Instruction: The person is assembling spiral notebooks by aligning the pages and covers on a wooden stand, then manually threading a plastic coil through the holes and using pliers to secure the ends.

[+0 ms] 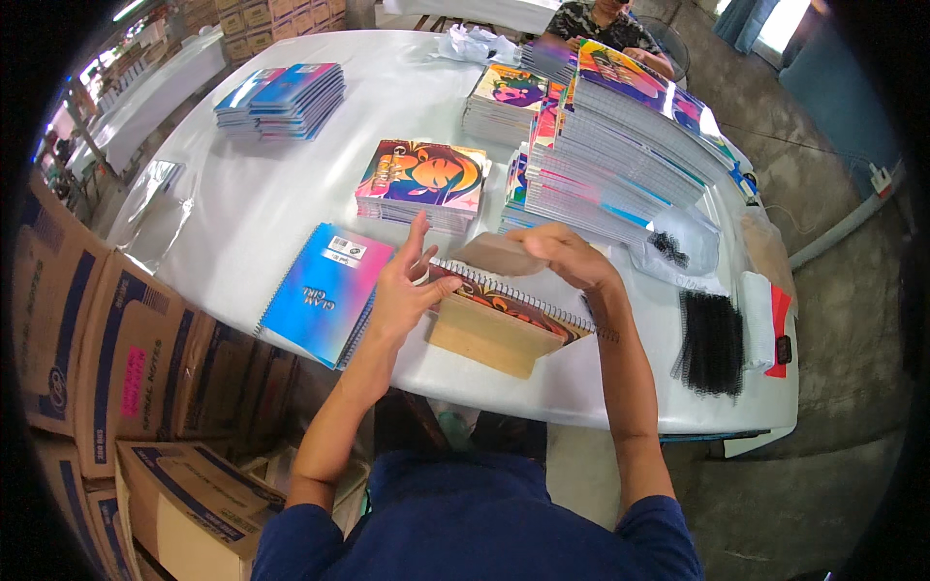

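A spiral-bound notebook [528, 308] stands on its long edge in front of me, its wire coil uppermost and a dark, colourful cover partly showing. Against its near side is a plain tan board or block [492, 339]. My left hand [405, 283] is at the notebook's left end, fingers stretched and apart, the thumb by the coil. Over the coil, my right hand [567, 254] grips a brownish-grey board [494, 256]; whether this is part of the notebook I cannot tell. Left of my left hand lie blue-and-pink spiral notebooks [325, 290]. Beyond is a stack of face-printed notebooks [421, 174].
High piles of notebooks [630, 145] fill the right side of the white table [242, 194]. Black plastic coils [710, 341] lie at the right edge. More blue notebooks [295, 92] sit far left. Cardboard boxes [145, 358] stand at left; another person [596, 21] is across the table.
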